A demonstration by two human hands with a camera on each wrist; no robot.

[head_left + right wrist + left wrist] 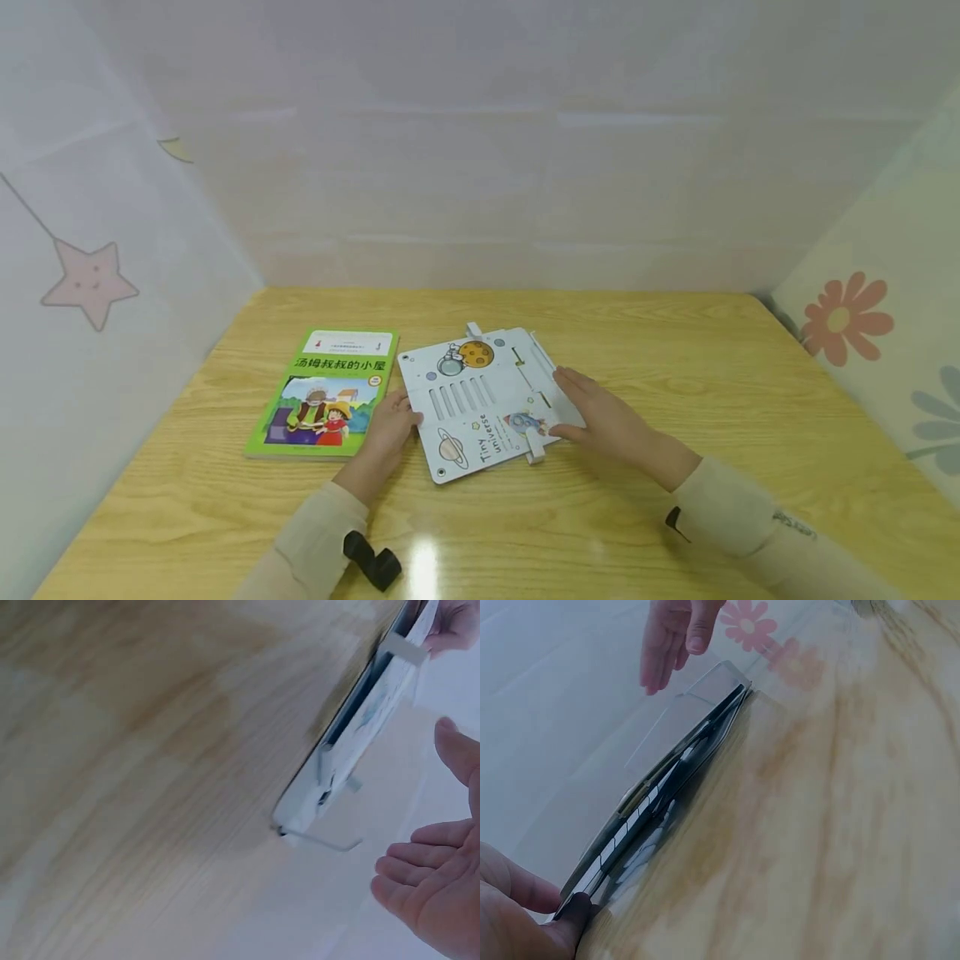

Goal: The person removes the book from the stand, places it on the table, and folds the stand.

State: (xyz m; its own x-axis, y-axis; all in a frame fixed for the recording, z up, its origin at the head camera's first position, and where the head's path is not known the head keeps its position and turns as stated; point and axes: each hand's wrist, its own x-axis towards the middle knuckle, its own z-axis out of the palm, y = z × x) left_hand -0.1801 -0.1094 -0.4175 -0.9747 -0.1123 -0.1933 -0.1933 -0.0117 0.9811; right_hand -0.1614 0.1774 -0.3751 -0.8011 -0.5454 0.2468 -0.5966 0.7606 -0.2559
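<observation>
A white folding book stand (491,442), printed with planets, a rocket and "Tiny universe", lies folded on the wooden table, turned askew. My left hand (388,432) holds its left edge. In the left wrist view, the left thumb and fingers (526,889) pinch the near corner, and a narrow gap shows between the stand's panels. My right hand (611,423) is at the stand's right edge with fingers extended; in the right wrist view its palm (442,900) faces the stand, apart from it. A thin wire (326,844) sticks out from the stand's end there.
Left of the stand lies a green picture book (330,358) with Chinese characters on its cover, close to my left hand. Pale cloth walls border the wooden table (675,350) at the back and sides, with a pink star (92,283) and a red flower (847,319) on them.
</observation>
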